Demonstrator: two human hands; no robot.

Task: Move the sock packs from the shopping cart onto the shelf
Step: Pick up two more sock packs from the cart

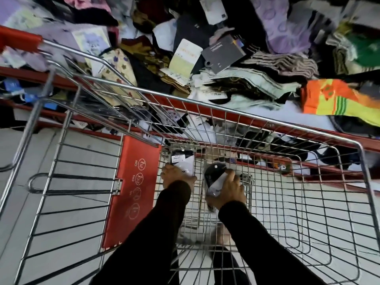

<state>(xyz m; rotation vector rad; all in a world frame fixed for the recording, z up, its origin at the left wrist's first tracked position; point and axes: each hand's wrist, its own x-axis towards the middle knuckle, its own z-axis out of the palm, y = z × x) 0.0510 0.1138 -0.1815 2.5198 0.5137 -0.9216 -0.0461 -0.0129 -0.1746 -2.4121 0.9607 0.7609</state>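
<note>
Both my arms, in black sleeves, reach down into the wire shopping cart (255, 120). My left hand (174, 176) grips a black-and-white sock pack (184, 162) near the cart's bottom, by the red child-seat flap (133, 188). My right hand (228, 191) is closed around a second black-and-white sock pack (213, 176) just to the right. Above the cart, the red-edged shelf (308, 129) is heaped with loose socks and sock packs in many colours.
The cart's red handle (18, 41) sits at the upper left. An orange-and-yellow sock (339, 98) lies at the shelf's right. A dark grey card labelled ORIGINAL (223, 54) tops the pile. A lower shelf with more socks shows through the cart wires. Pale floor tiles lie below.
</note>
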